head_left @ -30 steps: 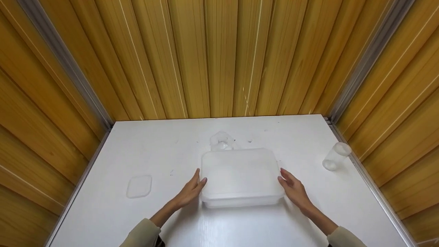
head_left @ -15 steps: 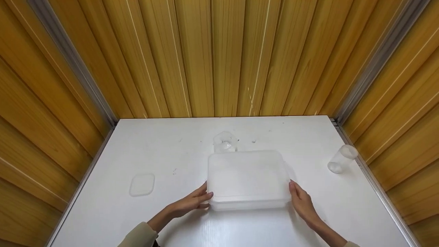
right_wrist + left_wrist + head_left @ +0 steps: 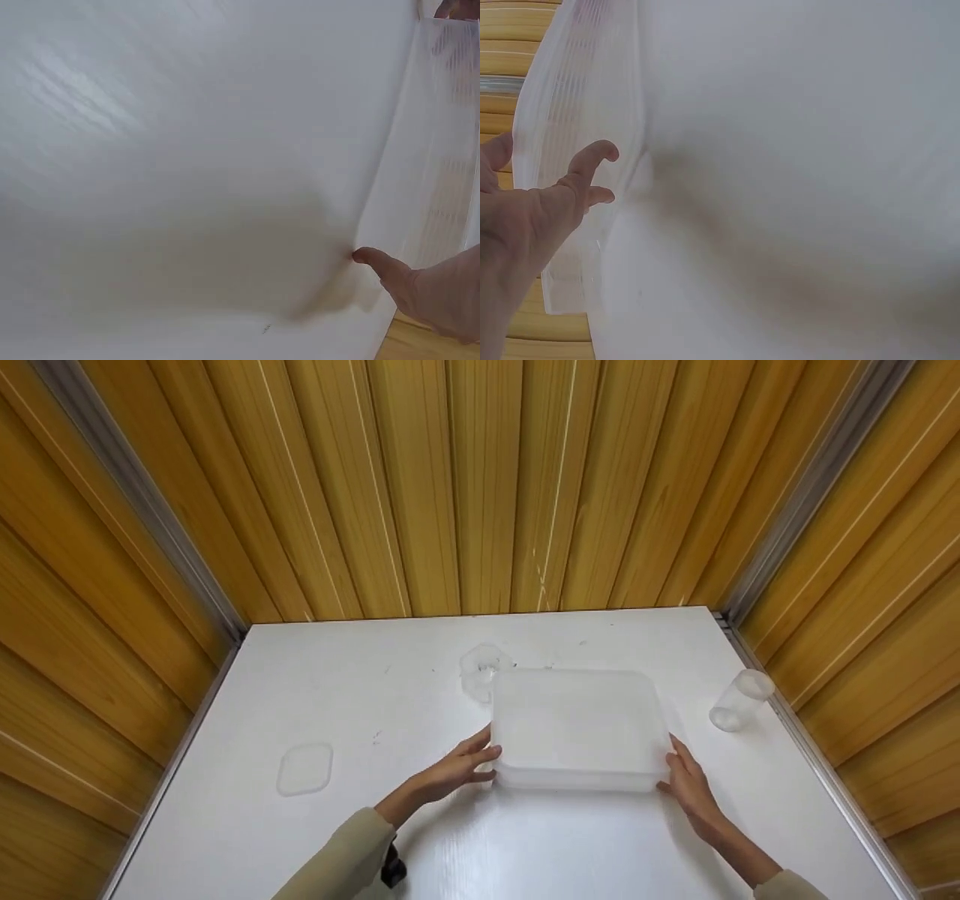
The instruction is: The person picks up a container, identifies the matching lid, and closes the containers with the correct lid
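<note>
A large rectangular translucent plastic storage box [image 3: 581, 724] sits right of the middle of the white table, a flat lid-like top facing up. My left hand [image 3: 459, 769] grips its left side, thumb at the upper edge and fingers lower down. In the left wrist view, bent fingertips [image 3: 600, 150] lie against the ribbed side wall. At the opposite side, my right hand [image 3: 690, 784] holds the box with the thumb near the top edge. One right fingertip [image 3: 364, 255] reaches the box's bottom edge in the right wrist view. Both hands partly cover the box's ends.
Behind the box's left corner stands a small clear container [image 3: 477, 675], partly hidden by it. A small square translucent lid [image 3: 304, 769] lies on the table [image 3: 225, 840] at left. Toward the right edge is a clear cylindrical jar [image 3: 741, 701]. Wood-patterned walls [image 3: 480, 487] enclose the back and sides.
The box has shifted to the right and slightly away, held between both hands. It now stands closer to the jar. The small lid, clear container and jar stay in place.
</note>
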